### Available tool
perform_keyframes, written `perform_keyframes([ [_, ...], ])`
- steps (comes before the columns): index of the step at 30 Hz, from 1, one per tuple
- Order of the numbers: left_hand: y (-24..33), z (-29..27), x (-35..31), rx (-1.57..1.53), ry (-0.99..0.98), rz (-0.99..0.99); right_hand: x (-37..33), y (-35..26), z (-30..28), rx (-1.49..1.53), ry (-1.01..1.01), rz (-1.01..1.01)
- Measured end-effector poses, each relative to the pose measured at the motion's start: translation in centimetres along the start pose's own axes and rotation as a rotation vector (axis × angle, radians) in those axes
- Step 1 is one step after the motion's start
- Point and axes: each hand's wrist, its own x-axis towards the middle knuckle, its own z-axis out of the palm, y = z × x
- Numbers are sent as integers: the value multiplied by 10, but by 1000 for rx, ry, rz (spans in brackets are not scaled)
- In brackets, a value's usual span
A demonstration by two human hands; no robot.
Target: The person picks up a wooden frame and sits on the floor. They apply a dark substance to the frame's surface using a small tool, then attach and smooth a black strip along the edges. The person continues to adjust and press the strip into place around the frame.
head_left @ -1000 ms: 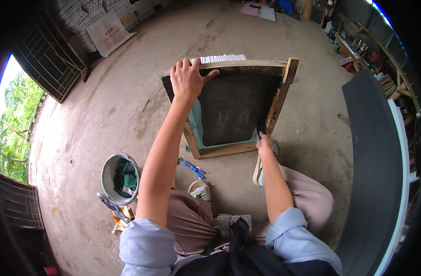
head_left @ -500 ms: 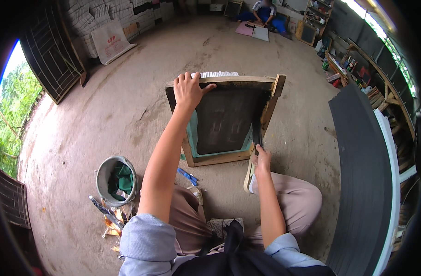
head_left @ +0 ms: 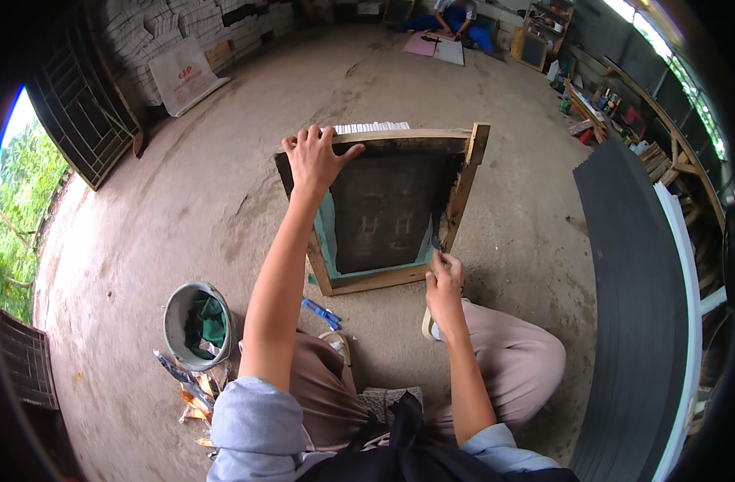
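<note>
A wooden screen-printing frame [head_left: 375,283] with dark mesh and teal borders stands tilted up on the floor in front of me. My left hand [head_left: 313,161] grips its top rail near the left corner, fingers over the far side and thumb across the front. At the lower right inside corner, my right hand [head_left: 445,283] is closed, pinching a thin dark strip [head_left: 436,239] that runs along the frame's right side. Whether the strip is tape or film I cannot make out. Something white and ridged [head_left: 373,127] shows behind the top rail.
A grey bucket [head_left: 171,321] with green cloth and a blue clip-like tool [head_left: 321,313] are on the floor at left. Crumpled scraps [head_left: 192,394] lie below the bucket. Long dark sheets [head_left: 632,321] lie at right. Another person [head_left: 456,20] sits at the back by flat boards [head_left: 448,53].
My right hand has shifted slightly left and turned, and less of the dark strip shows above it. The frame has shifted slightly left in view, with my left hand still on its top rail.
</note>
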Motion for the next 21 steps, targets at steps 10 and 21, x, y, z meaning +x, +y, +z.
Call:
perform_keyframes([
  [10, -6, 8, 2, 34, 38, 12, 64, 26, -3, 856, 48, 487],
  [21, 16, -21, 9, 85, -257, -1, 176, 150, 109, 1005, -72, 818],
])
